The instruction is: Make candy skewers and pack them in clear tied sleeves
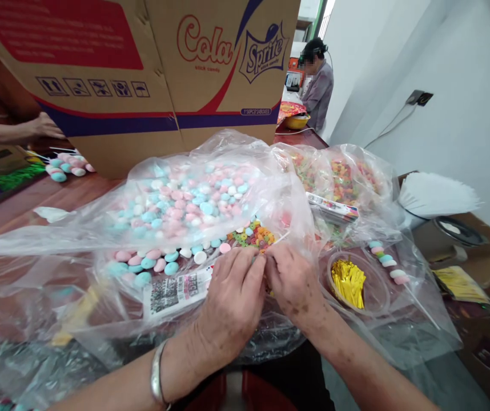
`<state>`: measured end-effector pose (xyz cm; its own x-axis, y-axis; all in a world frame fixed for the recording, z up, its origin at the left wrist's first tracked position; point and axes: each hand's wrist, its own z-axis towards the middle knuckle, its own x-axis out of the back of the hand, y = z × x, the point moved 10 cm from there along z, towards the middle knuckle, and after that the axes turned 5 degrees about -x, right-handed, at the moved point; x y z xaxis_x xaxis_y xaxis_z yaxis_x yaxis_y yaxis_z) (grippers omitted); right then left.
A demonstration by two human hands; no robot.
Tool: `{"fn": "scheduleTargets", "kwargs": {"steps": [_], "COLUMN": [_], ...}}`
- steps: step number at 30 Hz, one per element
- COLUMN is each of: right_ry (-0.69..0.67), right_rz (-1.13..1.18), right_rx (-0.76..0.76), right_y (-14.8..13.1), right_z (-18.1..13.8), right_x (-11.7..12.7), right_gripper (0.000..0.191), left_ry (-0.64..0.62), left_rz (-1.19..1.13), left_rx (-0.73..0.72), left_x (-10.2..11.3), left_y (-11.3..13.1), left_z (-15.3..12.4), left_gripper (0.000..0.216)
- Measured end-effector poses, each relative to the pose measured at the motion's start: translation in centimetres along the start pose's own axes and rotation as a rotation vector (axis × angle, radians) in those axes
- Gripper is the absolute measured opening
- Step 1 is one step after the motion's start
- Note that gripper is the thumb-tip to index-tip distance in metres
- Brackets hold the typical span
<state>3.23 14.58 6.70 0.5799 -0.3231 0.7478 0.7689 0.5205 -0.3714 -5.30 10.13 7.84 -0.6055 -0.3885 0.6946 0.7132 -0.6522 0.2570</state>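
My left hand and my right hand meet fingertip to fingertip in front of me, both pinched shut on something small that the fingers hide. They hover over a clear plastic bag full of pink, blue and white marshmallow candies. Colourful ring candies lie just beyond my fingers. A silver bangle circles my left wrist. To the right of my right hand stands a clear round tub holding gold twist ties.
A large cardboard box printed Cola and Sprite stands behind the bags. More bagged coloured candy sits at right, with a candy skewer and white paper. Another person's arm reaches in at left; a person stands far back.
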Motion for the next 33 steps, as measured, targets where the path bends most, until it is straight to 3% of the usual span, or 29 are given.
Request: {"fn": "scheduleTargets", "kwargs": {"steps": [1, 3, 6, 7, 9, 11, 13, 14, 16, 18, 19, 20, 22, 24, 26, 29, 33], "right_ry": [0.021, 0.061, 0.135, 0.152, 0.158, 0.115, 0.033, -0.007, -0.045, -0.010, 0.019, 0.033, 0.010, -0.098, -0.263, -0.502, -0.637], "right_rz": [0.069, 0.172, 0.245, 0.257, 0.282, 0.338, 0.432, 0.478, 0.535, 0.551, 0.561, 0.584, 0.680, 0.832, 0.980, 1.036, 0.819], "right_rx": [-0.025, -0.031, 0.037, 0.072, 0.140, 0.158, 0.075, 0.009, -0.117, -0.174, -0.173, -0.156, -0.103, -0.107, -0.211, -0.326, -0.132], "right_y": [0.1, -0.5, -3.0, -4.1, -6.1, -7.0, -6.3, -5.4, -3.7, -2.8, -2.9, -3.3, -4.9, -6.5, -7.3, -8.3, -9.5], "right_z": [0.5, 1.2, 1.4, 1.2, 0.6, 0.1, 0.1, 0.2, 0.5, 0.6, 0.6, 0.4, -0.1, -0.8, -1.8, -3.3, -4.4], "right_x": [0.3, 0.9, 2.1, 2.3, 2.4, 1.7, 0.5, -0.2, -0.9, -0.7, -0.4, -0.1, -0.3, -1.5, -3.7, -6.6, -7.0], "right_gripper": [0.019, 0.017, 0.017, 0.017, 0.017, 0.018, 0.017, 0.017, 0.016, 0.014, 0.013, 0.013, 0.015, 0.016, 0.016, 0.017, 0.024], "left_ry": [0.040, 0.003, -0.198, -0.212, -0.089, 0.153, 0.260, 0.184, -0.172, -0.471, -0.496, -0.439, -0.151, 0.142, 0.336, 0.503, 0.507], "left_rz": [-0.068, -0.297, -0.889, -1.101, -1.422, -1.538, -1.577, -1.608, -1.615, -1.511, -1.459, -1.433, -1.455, -1.457, -1.390, -1.299, -1.265], "left_rx": [0.033, 0.256, 0.846, 1.014, 1.180, 1.132, 0.941, 0.828, 0.657, 0.705, 0.802, 0.909, 1.048, 1.120, 1.156, 1.158, 1.121], "left_x": [0.8, 0.9, -2.7, -3.6, -3.7, -1.3, 1.8, 2.8, 3.0, 1.4, 0.6, 0.0, -0.3, 0.1, 0.9, 1.9, 3.4], "left_y": [-0.2, -2.0, -4.4, -4.3, -4.3, -5.8, -6.6, -6.0, -3.6, -2.4, -2.8, -3.7, -5.6, -7.2, -8.0, -8.6, -9.2], "left_z": [-0.2, -0.9, -4.0, -4.8, -4.7, -3.6, -2.2, -1.6, -1.4, -3.1, -4.1, -4.7, -5.0, -5.1, -5.3, -5.4, -6.3], "left_gripper": [0.023, 0.012, 0.051, 0.058, 0.060, 0.051, 0.049, 0.054, 0.066, 0.070, 0.067, 0.063, 0.049, 0.029, 0.020, 0.025, 0.027]}}
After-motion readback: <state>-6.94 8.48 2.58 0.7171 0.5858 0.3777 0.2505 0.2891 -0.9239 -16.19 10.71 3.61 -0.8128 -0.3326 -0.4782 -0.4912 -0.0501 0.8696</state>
